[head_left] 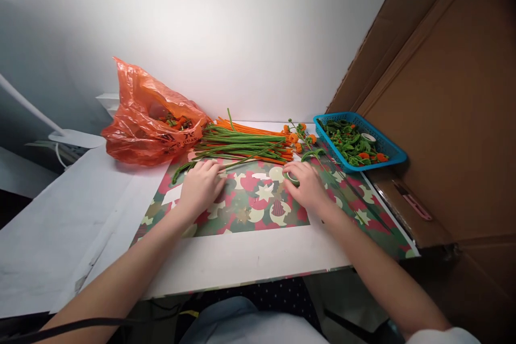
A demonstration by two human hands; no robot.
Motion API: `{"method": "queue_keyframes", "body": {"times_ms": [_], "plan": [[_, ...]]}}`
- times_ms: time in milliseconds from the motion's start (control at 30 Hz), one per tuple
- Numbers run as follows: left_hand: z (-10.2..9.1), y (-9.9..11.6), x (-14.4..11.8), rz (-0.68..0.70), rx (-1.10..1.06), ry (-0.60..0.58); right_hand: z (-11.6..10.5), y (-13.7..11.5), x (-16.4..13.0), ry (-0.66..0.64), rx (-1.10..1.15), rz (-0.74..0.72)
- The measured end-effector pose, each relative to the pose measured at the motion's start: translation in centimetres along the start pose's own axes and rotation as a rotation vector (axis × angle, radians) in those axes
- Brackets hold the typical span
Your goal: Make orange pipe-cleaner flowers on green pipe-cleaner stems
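My left hand [201,187] lies palm down on the patterned mat [258,209], its fingers touching a long green pipe-cleaner stem [242,162] at the near edge of the pile. My right hand [307,185] rests on the mat too, curled over a small green roll of tape [291,177]. Just beyond both hands lies a heap of green and orange stems [245,142]. A finished sprig with small orange blossoms [300,135] lies to the right of the heap.
An orange plastic bag [149,118] with more pieces sits at the back left. A blue basket [358,142] of curled green and orange bits stands at the back right. Brown cardboard [443,118] walls off the right side. A white wall is behind.
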State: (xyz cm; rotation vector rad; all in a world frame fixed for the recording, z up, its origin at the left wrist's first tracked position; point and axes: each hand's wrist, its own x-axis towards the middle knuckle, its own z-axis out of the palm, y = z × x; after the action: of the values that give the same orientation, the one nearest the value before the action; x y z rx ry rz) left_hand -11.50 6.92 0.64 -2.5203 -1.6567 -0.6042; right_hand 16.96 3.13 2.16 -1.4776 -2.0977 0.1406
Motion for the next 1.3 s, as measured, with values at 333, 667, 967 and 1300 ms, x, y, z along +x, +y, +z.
{"method": "queue_keyframes", "body": {"times_ms": [333,667,967,1300], "plan": [[-0.3,-0.8,5.0,0.01,0.151,-0.03,1.4,-0.8,3.4,0.061,0.062,-0.083],[2.8,-0.6,9.0,0.058,0.093,-0.085,0.6,1.0,11.0,0.152,0.004,0.067],[4.8,-0.4,7.7,-0.005,0.003,-0.122,4.4,-3.3,20.0,-0.26,-0.117,0.194],[5.7,-0.5,7.3,-0.023,-0.036,-0.119,10.7,-5.2,23.5,-0.397,-0.096,0.272]]}}
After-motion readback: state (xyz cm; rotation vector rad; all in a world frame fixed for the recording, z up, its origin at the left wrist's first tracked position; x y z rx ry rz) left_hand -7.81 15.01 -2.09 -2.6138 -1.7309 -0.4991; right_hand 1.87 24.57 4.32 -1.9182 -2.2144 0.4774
